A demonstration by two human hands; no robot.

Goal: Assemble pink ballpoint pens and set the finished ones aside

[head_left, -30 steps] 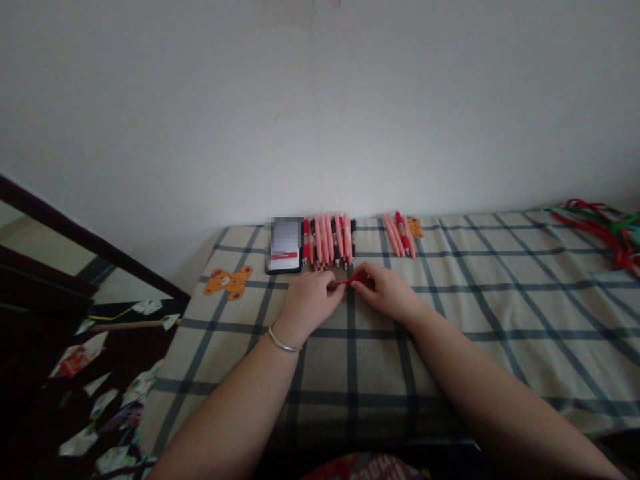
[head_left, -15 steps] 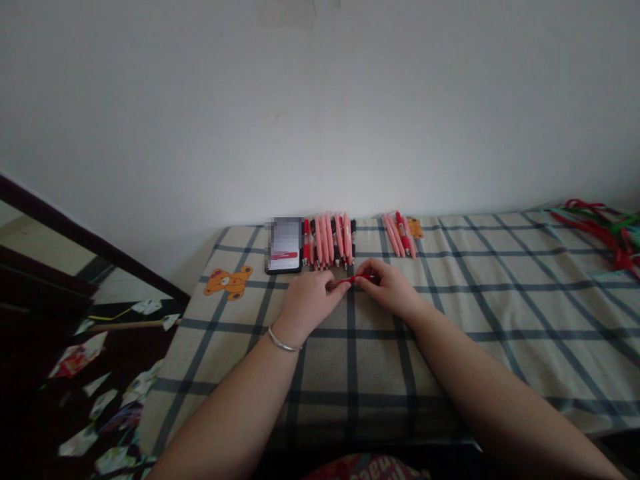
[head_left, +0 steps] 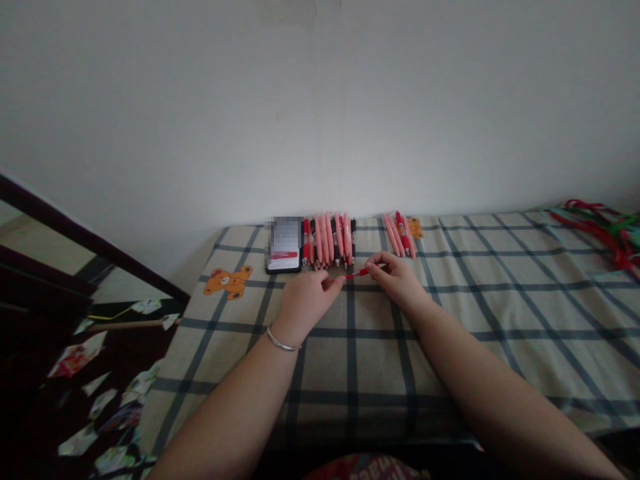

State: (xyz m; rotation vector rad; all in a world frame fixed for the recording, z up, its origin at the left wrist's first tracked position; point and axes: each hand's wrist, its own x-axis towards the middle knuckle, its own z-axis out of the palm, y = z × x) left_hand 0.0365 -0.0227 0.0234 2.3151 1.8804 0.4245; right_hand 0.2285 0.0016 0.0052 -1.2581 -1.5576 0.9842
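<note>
Both hands meet over the checked cloth (head_left: 500, 293) just in front of the phone (head_left: 283, 245), which lies flat near the wall. The right hand (head_left: 397, 280) pinches a red pen (head_left: 361, 271) between thumb and forefinger, the pen tilted with its lower end toward the left hand (head_left: 306, 300). That pen sits just this side of the phone and a little to its right, barely above the cloth. The left hand is loosely curled, knuckles up, its forefinger stretched out toward the pen's lower tip; whether the fingers actually grip anything or only touch that tip I cannot tell from here. A thin bangle (head_left: 280, 341) rings the left wrist.

Right beside the phone, on its right, lies a row of pens (head_left: 329, 240), pink and red, packed side by side and pointing toward the wall. Further right of the phone, past that row and apart from it, a smaller pen bunch (head_left: 399, 234) rests at a slight slant. A bear print (head_left: 227, 280) shows on the cloth to the left of the phone and nearer the person. Far to the right of the phone, at the cloth's edge, lie tangled red and green cords (head_left: 600, 223).
</note>
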